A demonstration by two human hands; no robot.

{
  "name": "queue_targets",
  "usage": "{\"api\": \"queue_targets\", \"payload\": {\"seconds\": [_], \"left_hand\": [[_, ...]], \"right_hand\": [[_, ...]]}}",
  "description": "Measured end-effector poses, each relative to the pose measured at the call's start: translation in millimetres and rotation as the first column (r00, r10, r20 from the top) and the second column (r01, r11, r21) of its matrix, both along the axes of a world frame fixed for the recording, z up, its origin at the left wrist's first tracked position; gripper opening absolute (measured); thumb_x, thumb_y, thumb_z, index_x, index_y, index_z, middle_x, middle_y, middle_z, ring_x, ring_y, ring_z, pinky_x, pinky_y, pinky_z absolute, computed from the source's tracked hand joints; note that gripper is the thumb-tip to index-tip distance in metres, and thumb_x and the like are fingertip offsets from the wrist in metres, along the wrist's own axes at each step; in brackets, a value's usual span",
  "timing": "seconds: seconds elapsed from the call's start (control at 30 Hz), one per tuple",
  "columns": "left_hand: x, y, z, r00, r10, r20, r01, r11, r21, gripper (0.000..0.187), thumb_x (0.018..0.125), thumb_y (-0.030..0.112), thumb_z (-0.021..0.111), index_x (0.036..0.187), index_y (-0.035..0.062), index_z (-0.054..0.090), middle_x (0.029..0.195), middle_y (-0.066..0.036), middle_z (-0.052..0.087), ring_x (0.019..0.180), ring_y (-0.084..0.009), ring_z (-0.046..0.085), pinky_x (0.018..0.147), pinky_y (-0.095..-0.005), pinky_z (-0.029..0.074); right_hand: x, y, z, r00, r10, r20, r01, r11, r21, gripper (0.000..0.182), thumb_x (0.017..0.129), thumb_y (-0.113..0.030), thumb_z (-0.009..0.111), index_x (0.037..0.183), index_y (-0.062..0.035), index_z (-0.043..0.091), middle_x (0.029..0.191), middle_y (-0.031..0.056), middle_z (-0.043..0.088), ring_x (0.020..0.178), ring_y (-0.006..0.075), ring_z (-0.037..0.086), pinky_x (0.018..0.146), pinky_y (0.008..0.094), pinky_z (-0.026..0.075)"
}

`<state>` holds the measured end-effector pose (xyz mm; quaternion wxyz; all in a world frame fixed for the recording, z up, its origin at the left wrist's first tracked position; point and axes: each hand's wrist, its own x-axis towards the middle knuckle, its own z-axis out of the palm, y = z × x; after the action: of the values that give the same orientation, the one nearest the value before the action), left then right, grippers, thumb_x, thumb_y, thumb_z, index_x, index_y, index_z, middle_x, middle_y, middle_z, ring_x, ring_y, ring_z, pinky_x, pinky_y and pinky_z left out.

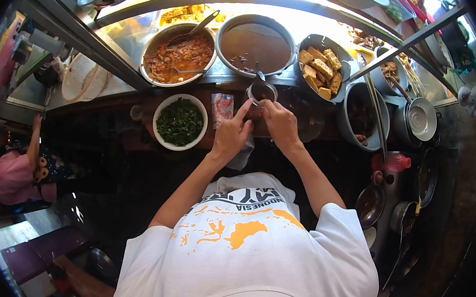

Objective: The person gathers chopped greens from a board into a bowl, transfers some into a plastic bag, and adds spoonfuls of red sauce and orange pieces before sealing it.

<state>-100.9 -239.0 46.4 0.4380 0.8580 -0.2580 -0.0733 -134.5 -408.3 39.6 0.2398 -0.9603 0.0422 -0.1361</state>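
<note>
My left hand (231, 132) and my right hand (279, 125) meet at the counter's near edge, fingers pinched at what looks like a small clear plastic bag. Something reddish shows between them, partly hidden by the fingers. Translucent plastic (242, 157) hangs below my left hand. Just beyond my fingertips stands a small metal cup (265, 88) with a spoon handle rising from it. A red-and-white printed packet (222, 108) lies left of my left hand. Farther left is a white bowl (159, 132) of chopped greens (180, 121).
Behind the cup stand a pot of red stew (172, 58) with a ladle, a pot of brown sauce (256, 40) and a basin of fried tofu pieces (319, 71). Pots and long utensils crowd the right. A woven basket (79, 81) is left. Another person (15, 174) sits lower left.
</note>
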Motion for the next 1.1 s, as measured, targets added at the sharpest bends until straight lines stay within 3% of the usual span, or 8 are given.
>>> {"api": "queue_targets", "payload": {"seconds": [0.1,0.2,0.3,0.4,0.47,0.57,0.67,1.1], "left_hand": [[18,-17,-20,0.968,-0.098,0.23,0.074,0.991,0.111,0.04,0.089,0.016,0.06,0.128,0.0139,0.051,0.069,-0.02,0.064,0.067,-0.0405,0.065,0.058,-0.0513,0.049],[33,-25,-43,0.964,-0.123,0.236,0.129,0.992,-0.009,0.027,0.09,0.016,0.059,0.116,0.0113,0.052,0.07,-0.021,0.064,0.068,-0.0414,0.064,0.058,-0.0514,0.049],[38,-26,-39,0.965,-0.176,0.194,0.191,0.98,-0.058,0.016,0.092,0.016,0.058,0.106,0.011,0.052,0.074,-0.019,0.065,0.073,-0.0404,0.065,0.06,-0.0498,0.048],[39,-29,-33,0.967,-0.226,0.119,0.243,0.958,-0.155,0.012,0.092,0.013,0.058,0.104,0.0107,0.055,0.076,-0.018,0.065,0.076,-0.0394,0.065,0.061,-0.0461,0.048],[38,-33,-32,0.958,-0.252,0.134,0.273,0.946,-0.172,0.011,0.092,0.012,0.058,0.102,0.01,0.057,0.077,-0.018,0.065,0.076,-0.0394,0.065,0.061,-0.0451,0.048],[35,-42,-31,0.957,-0.269,0.111,0.283,0.948,-0.145,0.008,0.091,0.011,0.058,0.099,0.0088,0.058,0.077,-0.018,0.065,0.076,-0.0394,0.065,0.062,-0.0443,0.048],[35,-52,-31,0.949,-0.299,0.1,0.314,0.924,-0.217,0.008,0.09,0.009,0.058,0.099,0.0078,0.058,0.076,-0.018,0.065,0.075,-0.0401,0.064,0.062,-0.0441,0.049],[44,-91,-70,0.927,-0.292,0.235,0.335,0.927,-0.168,0.021,0.088,0.006,0.061,0.109,0.0075,0.059,0.071,-0.017,0.061,0.066,-0.0362,0.062,0.06,-0.0402,0.047]], "right_hand": [[-6,6,-6,0.996,-0.019,0.091,0.016,0.999,0.035,0.01,0.089,-0.01,0.059,0.098,-0.0073,0.057,0.084,0.0129,0.064,0.076,0.0338,0.066,0.066,0.0431,0.053],[-20,8,-6,0.968,-0.129,0.217,0.03,0.914,0.405,0.027,0.088,-0.008,0.062,0.115,-0.0079,0.056,0.078,0.0126,0.062,0.072,0.03,0.065,0.065,0.0402,0.051],[-59,-17,-26,0.861,-0.505,0.059,0.462,0.824,0.327,0.03,0.088,-0.016,0.065,0.111,-0.0059,0.048,0.084,0.0145,0.062,0.074,0.0327,0.065,0.066,0.0427,0.049],[-102,-57,-61,0.573,-0.798,-0.183,0.819,0.566,0.098,0.045,0.09,-0.044,0.063,0.103,-0.0042,0.046,0.081,0.0206,0.064,0.083,0.0459,0.063,0.072,0.0515,0.048],[-114,-76,-86,0.616,-0.736,-0.28,0.78,0.618,0.092,0.041,0.094,-0.043,0.059,0.093,-0.0017,0.056,0.071,0.0173,0.064,0.069,0.0368,0.066,0.062,0.0432,0.051],[-108,-87,-109,0.838,-0.418,-0.35,0.459,0.196,0.867,0.041,0.097,-0.04,0.056,0.084,-0.0008,0.061,0.068,0.0104,0.063,0.055,0.0188,0.06,0.05,0.0285,0.046],[-115,-93,-113,0.807,-0.495,-0.321,0.453,0.17,0.875,0.033,0.099,-0.033,0.054,0.09,-0.0015,0.062,0.068,0.006,0.063,0.052,0.0081,0.055,0.047,0.0198,0.041],[-117,-112,-116,0.726,-0.564,-0.394,0.511,0.06,0.857,0.041,0.098,-0.039,0.055,0.099,0.0022,0.062,0.066,0.0089,0.065,0.054,0.0118,0.062,0.049,0.0231,0.049]]}}
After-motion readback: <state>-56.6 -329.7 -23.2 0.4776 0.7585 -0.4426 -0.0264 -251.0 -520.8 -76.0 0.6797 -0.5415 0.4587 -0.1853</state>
